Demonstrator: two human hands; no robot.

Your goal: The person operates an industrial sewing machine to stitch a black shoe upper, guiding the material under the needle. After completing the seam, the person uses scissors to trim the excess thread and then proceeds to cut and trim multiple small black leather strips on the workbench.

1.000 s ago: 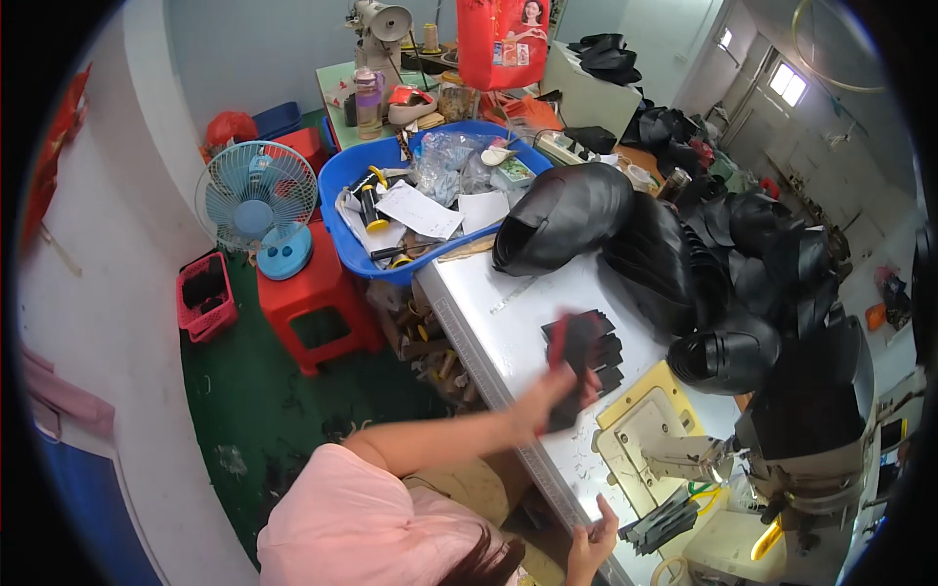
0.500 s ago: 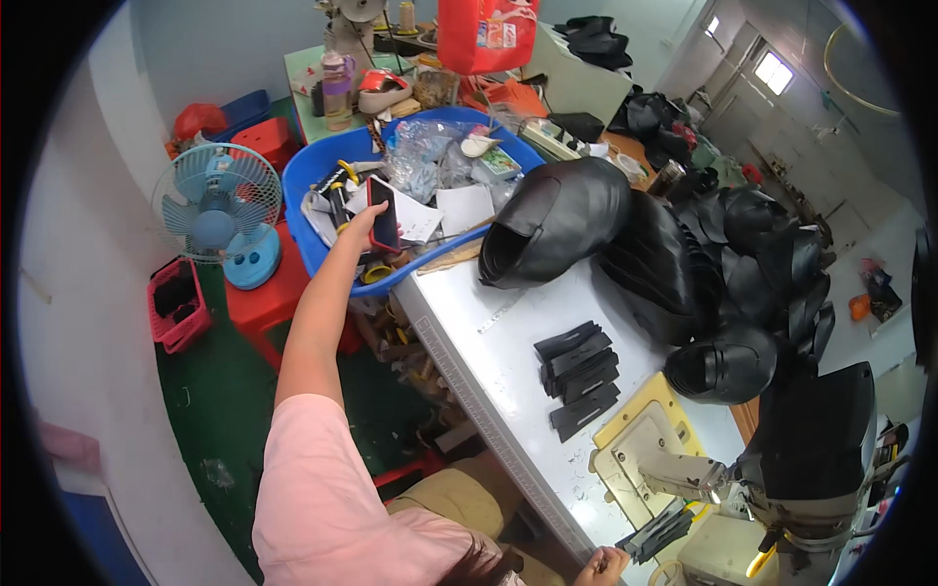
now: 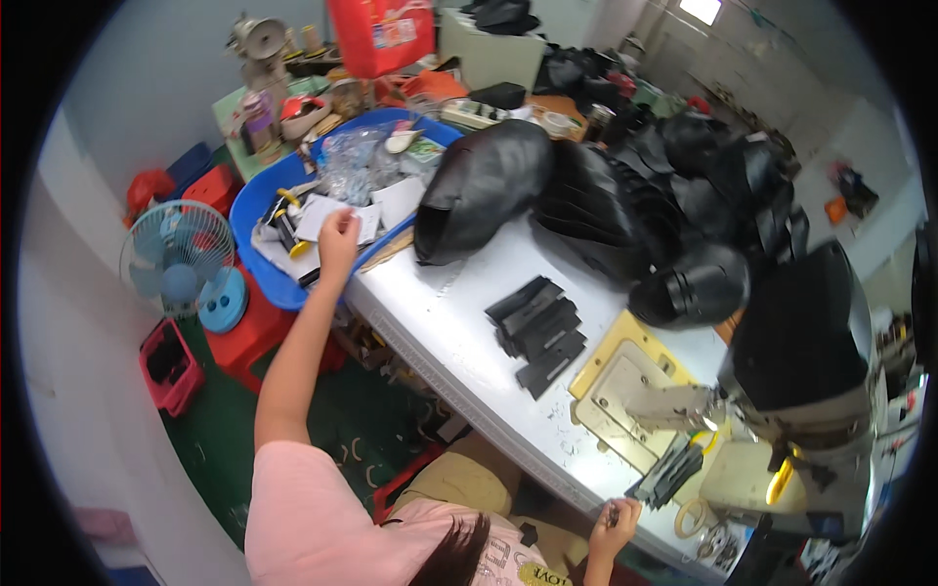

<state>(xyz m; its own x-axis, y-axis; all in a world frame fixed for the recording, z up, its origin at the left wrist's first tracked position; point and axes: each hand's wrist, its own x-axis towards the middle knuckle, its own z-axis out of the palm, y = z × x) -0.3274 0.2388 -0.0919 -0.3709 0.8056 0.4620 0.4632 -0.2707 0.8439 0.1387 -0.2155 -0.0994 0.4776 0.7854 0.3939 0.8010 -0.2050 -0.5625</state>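
Observation:
My left hand (image 3: 339,237) is at the near rim of a blue basin (image 3: 256,266), its fingers curled. Whether anything is in them is hidden; the phone cannot be seen in it now. White papers (image 3: 315,217), yellow-and-black handles (image 3: 285,234) and clear plastic bags (image 3: 357,161) lie in the basin. At the table's front edge my right hand (image 3: 614,524) is closed on a small dark thing I cannot make out. Beside it lies a bundle of black strips (image 3: 669,472), next to the sewing machine (image 3: 674,405). More black strips (image 3: 537,327) lie in a stack mid-table.
Black leather-like pieces (image 3: 489,186) are heaped along the table's (image 3: 430,313) far side. A fan (image 3: 178,259) stands on a red stool (image 3: 244,337) at left, near a pink basket (image 3: 171,366). A red bag (image 3: 381,39) hangs behind the basin. Scissors (image 3: 696,518) lie by the machine.
The phone that was in my left hand is out of sight, and that hand has drawn back toward the basin's near rim. The view has shifted, showing more of my right hand.

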